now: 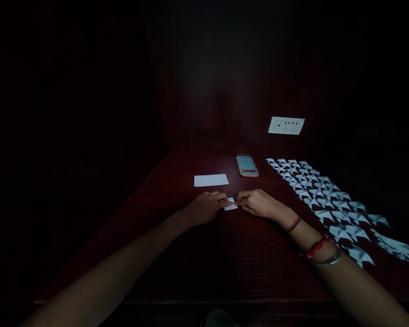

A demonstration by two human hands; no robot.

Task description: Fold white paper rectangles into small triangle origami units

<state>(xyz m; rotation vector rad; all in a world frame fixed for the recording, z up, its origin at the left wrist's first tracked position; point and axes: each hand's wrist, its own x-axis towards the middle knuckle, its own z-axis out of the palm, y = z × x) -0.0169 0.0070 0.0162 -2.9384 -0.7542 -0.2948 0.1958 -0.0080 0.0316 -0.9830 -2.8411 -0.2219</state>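
Note:
A small white paper piece lies on the dark wooden table, pinched from both sides. My left hand grips its left edge with curled fingers. My right hand holds its right edge, fingers closed; bracelets circle that wrist. Much of the paper is hidden under my fingertips.
A white paper sheet lies just beyond my hands. A phone rests farther back. Several folded white paper pieces run in rows along the right side. A white wall socket sits behind. The room is very dark.

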